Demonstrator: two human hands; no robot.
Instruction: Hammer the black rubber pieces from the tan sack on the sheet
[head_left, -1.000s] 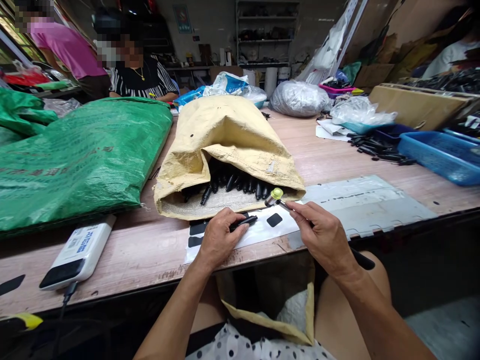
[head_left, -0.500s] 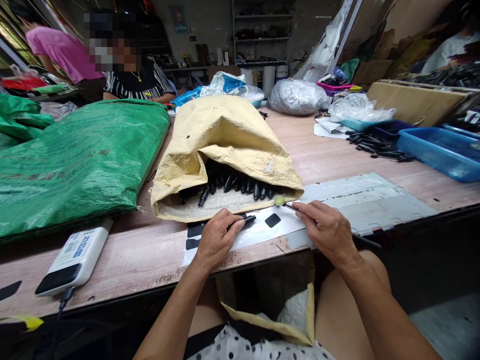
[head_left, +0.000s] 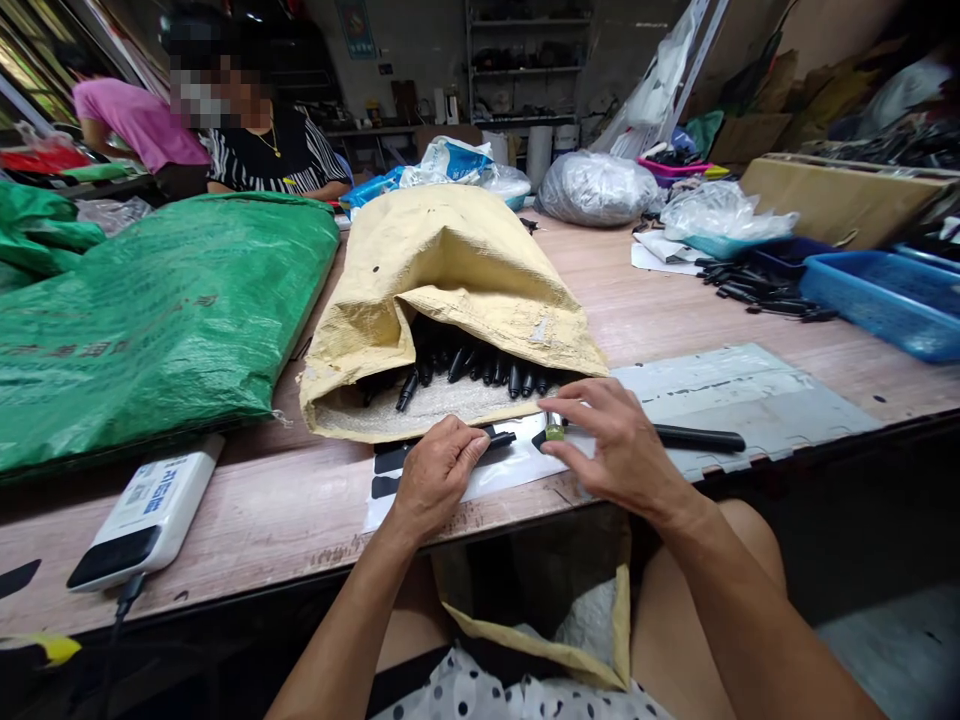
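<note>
My left hand (head_left: 439, 468) is closed on a slim black pen-like part (head_left: 501, 440), its tip pointing right over a white sheet (head_left: 480, 483). My right hand (head_left: 619, 440) has thumb and fingers spread apart around the yellow-green head (head_left: 555, 431) of a small tool. That tool's black handle (head_left: 705, 438) lies on the table and passes behind my hand. A small black patch on the sheet is partly covered by the tool head. More black parts (head_left: 487, 372) fill the mouth of the yellow sack (head_left: 450, 230) just beyond my hands.
A green sack (head_left: 165, 320) and a white power bank (head_left: 150, 510) with a cable lie to the left. A grey sheet (head_left: 735, 390), a blue basket (head_left: 885, 300) and a pile of black parts (head_left: 750, 290) are on the right. A person (head_left: 277, 160) sits across the table.
My right hand has let go of the tool and spread its fingers. The tool's handle now lies on the table, its head turned down near the black patch. My left hand stays put.
</note>
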